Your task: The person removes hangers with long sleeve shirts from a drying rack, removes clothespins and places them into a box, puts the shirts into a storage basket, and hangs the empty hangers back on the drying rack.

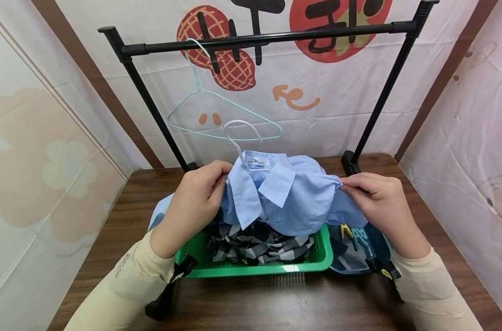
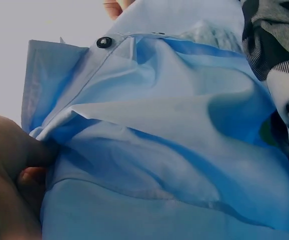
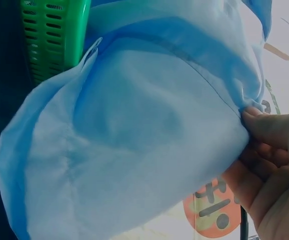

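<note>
A light blue collared shirt [image 1: 308,197] is held up over a green basket, with the hook of a white hanger [image 1: 239,123] rising from its collar. My left hand [image 1: 197,197] pinches the shirt near the collar on the left; the left wrist view shows the thumb [image 2: 34,150] against the gathered cloth by a dark button [image 2: 104,42]. At the other side my right hand [image 1: 379,202] pinches the shirt's shoulder between thumb and fingers, as the right wrist view also shows. Most of the hanger's body is hidden inside the shirt.
The green basket [image 1: 325,250] holds black-and-white checked cloth [image 1: 271,246]. Right of it stands a blue container [image 1: 350,266] with yellow and blue clothespins [image 1: 360,236]. Behind, a black rack [image 1: 275,37] carries a pale green hanger [image 1: 234,103]. Everything stands on a brown wooden table [image 1: 300,303].
</note>
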{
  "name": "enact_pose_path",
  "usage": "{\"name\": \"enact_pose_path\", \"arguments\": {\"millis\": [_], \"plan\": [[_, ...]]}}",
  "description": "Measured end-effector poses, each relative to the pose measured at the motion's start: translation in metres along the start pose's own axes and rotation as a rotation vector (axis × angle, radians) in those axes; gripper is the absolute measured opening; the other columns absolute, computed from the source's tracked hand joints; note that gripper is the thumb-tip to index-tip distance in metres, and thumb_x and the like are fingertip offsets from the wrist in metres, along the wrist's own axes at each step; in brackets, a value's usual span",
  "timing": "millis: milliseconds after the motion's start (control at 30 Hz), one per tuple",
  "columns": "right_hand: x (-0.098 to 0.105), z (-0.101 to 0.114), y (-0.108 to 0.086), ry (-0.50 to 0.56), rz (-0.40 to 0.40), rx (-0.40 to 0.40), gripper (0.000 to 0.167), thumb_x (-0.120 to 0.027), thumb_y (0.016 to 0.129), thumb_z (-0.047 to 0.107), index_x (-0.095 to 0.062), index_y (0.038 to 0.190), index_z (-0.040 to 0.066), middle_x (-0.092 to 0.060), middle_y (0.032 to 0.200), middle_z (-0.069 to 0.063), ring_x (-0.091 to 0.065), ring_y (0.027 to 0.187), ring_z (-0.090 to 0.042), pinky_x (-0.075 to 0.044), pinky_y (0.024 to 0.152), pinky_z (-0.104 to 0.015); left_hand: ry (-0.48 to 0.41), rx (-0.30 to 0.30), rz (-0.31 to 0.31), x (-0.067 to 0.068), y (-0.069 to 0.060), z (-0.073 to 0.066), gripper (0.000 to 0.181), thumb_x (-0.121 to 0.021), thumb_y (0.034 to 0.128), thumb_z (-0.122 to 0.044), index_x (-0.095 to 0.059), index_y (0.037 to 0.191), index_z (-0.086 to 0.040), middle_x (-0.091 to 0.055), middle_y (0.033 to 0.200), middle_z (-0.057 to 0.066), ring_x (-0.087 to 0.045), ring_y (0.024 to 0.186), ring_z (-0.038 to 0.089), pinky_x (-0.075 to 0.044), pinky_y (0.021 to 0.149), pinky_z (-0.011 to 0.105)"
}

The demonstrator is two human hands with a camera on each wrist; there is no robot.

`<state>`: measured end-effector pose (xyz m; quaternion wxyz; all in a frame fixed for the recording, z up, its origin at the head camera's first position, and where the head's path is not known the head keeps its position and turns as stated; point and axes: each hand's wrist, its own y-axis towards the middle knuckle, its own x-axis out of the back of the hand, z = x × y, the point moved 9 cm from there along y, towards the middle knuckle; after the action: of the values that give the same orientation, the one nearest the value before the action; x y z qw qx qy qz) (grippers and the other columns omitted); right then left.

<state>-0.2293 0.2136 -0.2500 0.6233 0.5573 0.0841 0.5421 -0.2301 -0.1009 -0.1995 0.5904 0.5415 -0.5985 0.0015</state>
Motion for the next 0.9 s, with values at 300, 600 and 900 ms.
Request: {"name": "enact_pose_path", "arguments": {"millis": [300, 600, 900], "plan": [[-0.004, 0.003, -0.001, -0.063, 0.203, 0.004, 0.039, -0.086, 0.077, -0.003, -0.078, 0.112, 0.011, -0.076, 0.1, 0.0, -0.065, 0.082, -0.008, -0.049, 0.072, -0.009, 0.029, -0.024, 0.015, 0.001, 0.001, -0.003, 0.011, -0.062, 0.0997, 0.0, -0.068, 0.108, -0.005, -0.068, 0.089, 0.004, -0.052, 0.068, 0.015, -0.046, 0.064, 0.031], [0.003, 0.02, 0.011, 0.002, 0.207, 0.014, 0.048, -0.089, 0.074, -0.001, -0.076, 0.118, 0.011, -0.075, 0.11, 0.001, -0.068, 0.09, -0.011, -0.05, 0.083, -0.009, 0.038, -0.01, 0.034, 0.003, 0.004, -0.002, 0.011, -0.061, 0.1002, -0.001, -0.068, 0.108, -0.004, -0.069, 0.09, 0.006, -0.052, 0.067, 0.015, -0.046, 0.063, 0.032], [-0.008, 0.043, 0.038, 0.0, 0.19, 0.014, 0.037, -0.085, 0.083, 0.007, -0.076, 0.119, 0.013, -0.075, 0.111, 0.0, -0.069, 0.094, -0.014, -0.056, 0.084, -0.02, 0.046, -0.014, 0.041, 0.001, 0.007, -0.003, 0.012, -0.06, 0.1009, -0.001, -0.068, 0.109, -0.005, -0.068, 0.088, 0.005, -0.052, 0.066, 0.015, -0.046, 0.063, 0.031]]}}
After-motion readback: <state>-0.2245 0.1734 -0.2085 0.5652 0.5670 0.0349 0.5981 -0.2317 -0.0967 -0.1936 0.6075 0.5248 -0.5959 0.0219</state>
